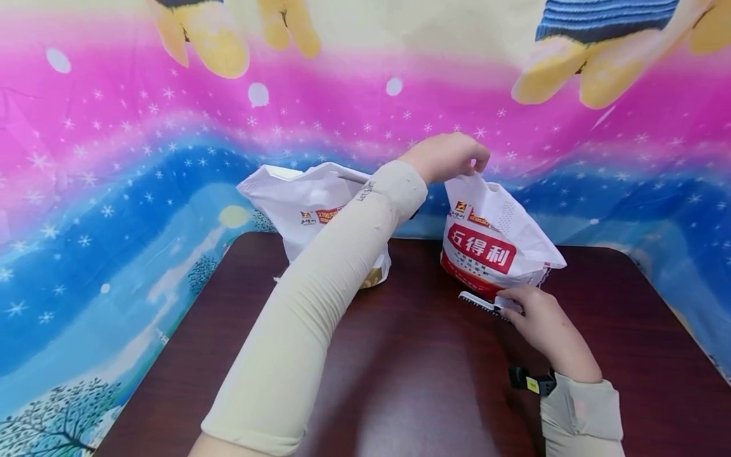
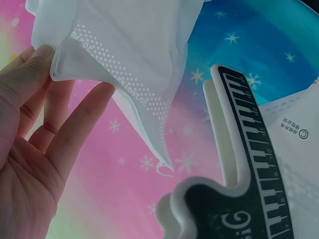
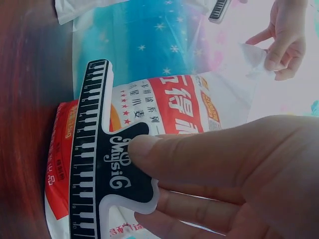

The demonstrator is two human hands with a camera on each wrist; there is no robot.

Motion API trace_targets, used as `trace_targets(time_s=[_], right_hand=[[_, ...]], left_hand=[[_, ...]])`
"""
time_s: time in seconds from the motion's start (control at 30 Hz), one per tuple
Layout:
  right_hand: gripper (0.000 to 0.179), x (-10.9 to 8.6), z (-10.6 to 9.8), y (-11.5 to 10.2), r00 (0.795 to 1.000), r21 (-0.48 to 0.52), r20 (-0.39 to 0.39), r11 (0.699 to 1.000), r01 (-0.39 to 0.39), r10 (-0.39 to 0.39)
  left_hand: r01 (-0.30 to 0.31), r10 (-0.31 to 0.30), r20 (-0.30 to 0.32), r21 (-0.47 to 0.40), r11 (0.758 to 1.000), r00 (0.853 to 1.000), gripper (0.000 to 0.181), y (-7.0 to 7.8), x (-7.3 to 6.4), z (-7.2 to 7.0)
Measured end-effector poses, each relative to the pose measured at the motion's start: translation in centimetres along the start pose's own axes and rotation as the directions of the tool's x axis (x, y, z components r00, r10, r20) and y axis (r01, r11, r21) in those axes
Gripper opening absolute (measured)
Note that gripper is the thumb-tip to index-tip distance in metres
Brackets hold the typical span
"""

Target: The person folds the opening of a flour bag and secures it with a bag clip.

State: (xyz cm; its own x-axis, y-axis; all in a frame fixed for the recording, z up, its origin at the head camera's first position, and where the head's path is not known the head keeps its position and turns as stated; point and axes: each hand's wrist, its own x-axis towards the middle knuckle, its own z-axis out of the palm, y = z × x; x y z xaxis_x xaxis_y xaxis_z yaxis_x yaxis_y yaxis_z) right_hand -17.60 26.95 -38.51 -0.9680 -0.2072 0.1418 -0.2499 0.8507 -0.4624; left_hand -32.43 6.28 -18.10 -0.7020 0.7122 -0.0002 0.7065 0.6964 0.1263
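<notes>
A white flour bag (image 1: 482,247) with red labels stands at the right of the table, its loose top drawn up into folds. My left hand (image 1: 451,155) pinches the upper left corner of that top; the left wrist view shows thumb and fingertips at the white edge (image 2: 82,69). Low in front of the same bag, my right hand (image 1: 539,317) holds a black-and-white bag clip (image 3: 92,149) with a piano-key pattern. Its thumb presses on the handle printed "Music", with fingers behind. Most of the clip's lower end runs out of the right wrist view.
A second white bag (image 1: 305,206) stands to the left, partly covered by my left sleeve (image 1: 320,298). Another piano-key clip (image 2: 259,149) is close by this bag's top. The dark wooden table (image 1: 400,381) ends at a patterned cloth backdrop (image 1: 365,101).
</notes>
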Motion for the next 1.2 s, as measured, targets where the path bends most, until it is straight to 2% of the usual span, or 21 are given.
trace_targets(time_s=[0.23,0.43,0.7,0.9,1.2], right_hand=[[0.042,0.0,-0.2,-0.4,0.999,-0.004,-0.040,1.000,0.010,-0.010],[0.048,-0.3,-0.6,-0.8,0.997,-0.005,-0.071,1.000,-0.022,0.022],[0.045,-0.8,-0.8,-1.2,0.988,-0.005,-0.155,1.000,-0.023,0.022],[0.043,-0.8,-0.8,-1.3,0.975,-0.013,-0.220,1.000,0.008,-0.011],[0.044,-1.2,-0.7,-1.7,0.948,0.005,-0.316,1.000,0.024,-0.021]], left_hand=[[-0.005,0.005,-0.013,0.003,1.000,1.000,0.028,0.0,-0.1,0.0],[-0.004,0.004,-0.017,0.002,1.000,1.000,0.027,0.1,0.0,-0.1],[-0.009,0.009,-0.019,0.005,1.000,1.000,0.026,0.0,0.0,0.0],[-0.011,0.011,-0.015,0.011,1.000,1.000,0.028,-0.1,0.0,0.1],[-0.010,0.010,-0.010,0.003,1.000,1.000,0.029,-0.3,-0.1,0.2]])
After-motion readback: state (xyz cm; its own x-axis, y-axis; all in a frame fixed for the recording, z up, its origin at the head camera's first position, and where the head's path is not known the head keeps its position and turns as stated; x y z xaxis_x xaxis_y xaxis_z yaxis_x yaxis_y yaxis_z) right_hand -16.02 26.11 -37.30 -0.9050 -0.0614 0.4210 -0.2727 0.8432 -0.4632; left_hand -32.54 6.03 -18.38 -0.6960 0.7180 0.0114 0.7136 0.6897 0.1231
